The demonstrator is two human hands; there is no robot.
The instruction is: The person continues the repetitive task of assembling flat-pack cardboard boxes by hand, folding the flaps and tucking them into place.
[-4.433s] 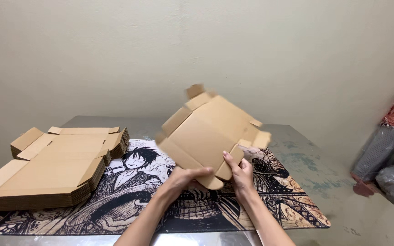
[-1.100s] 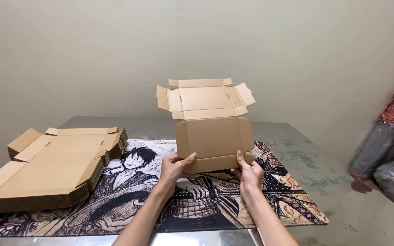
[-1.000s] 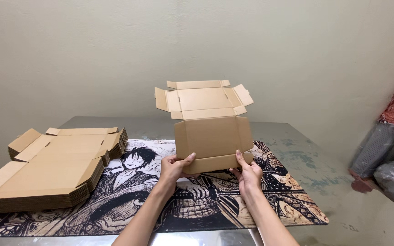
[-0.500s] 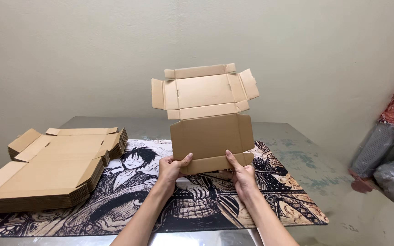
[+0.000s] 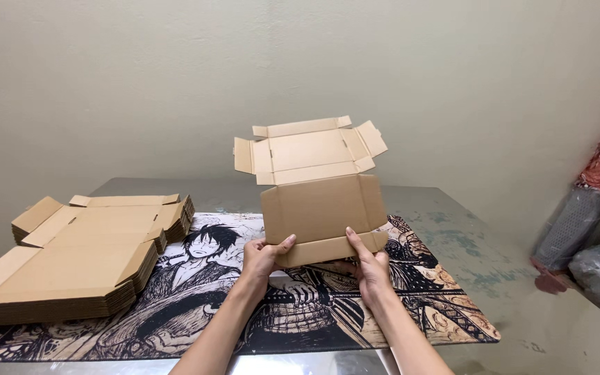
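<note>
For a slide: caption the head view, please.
Both hands hold an unfolded cardboard box above a printed mat, beside stacked flat boxes.

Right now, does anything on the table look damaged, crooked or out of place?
Nothing stands out. Both hands, left and right, hold the flat cardboard box blank upright by its bottom edge, flaps intact. The stack of flat blanks lies fairly even on the printed mat, which lies flat on the table.

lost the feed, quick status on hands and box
Left hand and right hand both gripping cardboard box, held upright, lid flap open. Flat box stack off left, clear.
</note>
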